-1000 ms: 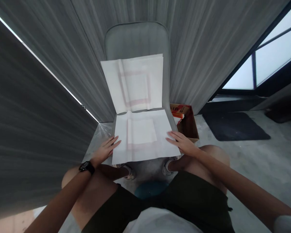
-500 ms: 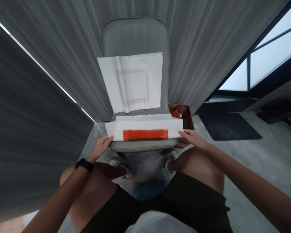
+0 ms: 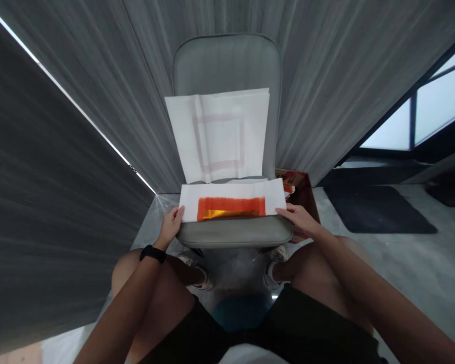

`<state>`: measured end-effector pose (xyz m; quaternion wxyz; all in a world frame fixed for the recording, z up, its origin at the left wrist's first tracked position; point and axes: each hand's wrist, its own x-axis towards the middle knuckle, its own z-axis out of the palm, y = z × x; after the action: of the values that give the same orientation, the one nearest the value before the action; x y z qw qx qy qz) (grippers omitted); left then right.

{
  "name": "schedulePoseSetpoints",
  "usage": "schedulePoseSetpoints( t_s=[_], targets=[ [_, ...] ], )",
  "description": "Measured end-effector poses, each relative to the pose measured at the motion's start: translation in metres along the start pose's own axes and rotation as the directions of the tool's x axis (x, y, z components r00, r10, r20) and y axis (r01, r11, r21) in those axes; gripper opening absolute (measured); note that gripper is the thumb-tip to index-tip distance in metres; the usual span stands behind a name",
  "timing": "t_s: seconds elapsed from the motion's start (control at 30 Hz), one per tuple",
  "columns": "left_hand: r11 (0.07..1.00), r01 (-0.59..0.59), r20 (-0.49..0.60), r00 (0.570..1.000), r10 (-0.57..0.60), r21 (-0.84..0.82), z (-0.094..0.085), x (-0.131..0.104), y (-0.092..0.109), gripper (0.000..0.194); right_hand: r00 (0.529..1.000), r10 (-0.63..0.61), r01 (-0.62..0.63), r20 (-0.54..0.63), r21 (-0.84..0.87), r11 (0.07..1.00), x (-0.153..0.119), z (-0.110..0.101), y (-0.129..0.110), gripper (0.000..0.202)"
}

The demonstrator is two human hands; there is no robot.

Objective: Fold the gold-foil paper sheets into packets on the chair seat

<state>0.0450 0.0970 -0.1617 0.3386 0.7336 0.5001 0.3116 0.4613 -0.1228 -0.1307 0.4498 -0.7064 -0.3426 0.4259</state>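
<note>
First fold looked done: both grips pinched the folded white sheet point(image 3: 233, 198), left hand point(image 3: 171, 227), right hand point(image 3: 299, 220), orange band point(image 3: 231, 207) up on chair seat point(image 3: 235, 235). Further folds left.

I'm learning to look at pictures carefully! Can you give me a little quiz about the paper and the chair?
1. True or false: the folded paper lies on the chair seat.
2. Which colour is the band on the folded paper? A) blue B) orange C) green
3. Fill in: the left hand wears a black ____ on its wrist.

Key
1. True. The left hand and the right hand each hold one end of it.
2. B. A second white sheet leans on the chair's backrest.
3. Watch.
</note>
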Motion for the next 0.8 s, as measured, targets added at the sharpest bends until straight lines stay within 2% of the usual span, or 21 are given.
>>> schedulePoseSetpoints(
  t_s=[0.17, 0.3, 0.37, 0.47, 0.53, 0.63, 0.73, 0.8],
  targets=[
    [1.0, 0.018, -0.039, 0.999, -0.018, 0.011, 0.0, -0.008, 0.001, 0.046, 0.99, -0.115, 0.104, -0.078, -0.132, 0.986, -0.009, 0.0, 0.012, 0.065],
    [0.998, 0.033, -0.059, 0.998, -0.03, 0.059, 0.002, -0.005, 0.004, 0.048, 0.958, -0.213, 0.159, -0.193, -0.263, 0.952, -0.008, 0.005, 0.023, 0.063],
    [0.994, 0.07, -0.061, 0.996, -0.065, 0.08, 0.004, 0.0, 0.004, 0.049, 0.934, -0.225, 0.133, -0.277, -0.316, 0.939, -0.003, 0.005, 0.028, 0.065],
    [0.995, 0.093, -0.008, 0.996, -0.093, 0.042, 0.004, 0.002, 0.002, 0.054, 0.902, -0.144, -0.01, -0.407, -0.353, 0.936, 0.005, 0.003, 0.037, 0.068],
    [0.999, 0.046, 0.064, 0.997, -0.047, 0.011, 0.004, -0.003, -0.001, 0.055, 0.89, -0.081, -0.084, -0.45, -0.334, 0.939, 0.008, 0.001, 0.042, 0.067],
    [0.999, -0.031, 0.121, 0.992, 0.032, -0.01, 0.002, -0.016, -0.006, 0.048, 0.89, -0.046, -0.08, -0.454, -0.255, 0.964, 0.008, 0.001, 0.043, 0.064],
    [0.993, -0.054, 0.104, 0.992, 0.064, -0.1, 0.002, -0.024, -0.011, 0.045, 0.908, -0.008, -0.052, -0.419, -0.132, 0.99, 0.004, 0.004, 0.037, 0.064],
    [0.987, -0.033, 0.069, 0.997, 0.045, -0.16, 0.002, -0.025, -0.015, 0.046, 0.929, 0.033, -0.048, -0.368, -0.033, 0.998, 0.001, 0.007, 0.03, 0.064]
  ],
)
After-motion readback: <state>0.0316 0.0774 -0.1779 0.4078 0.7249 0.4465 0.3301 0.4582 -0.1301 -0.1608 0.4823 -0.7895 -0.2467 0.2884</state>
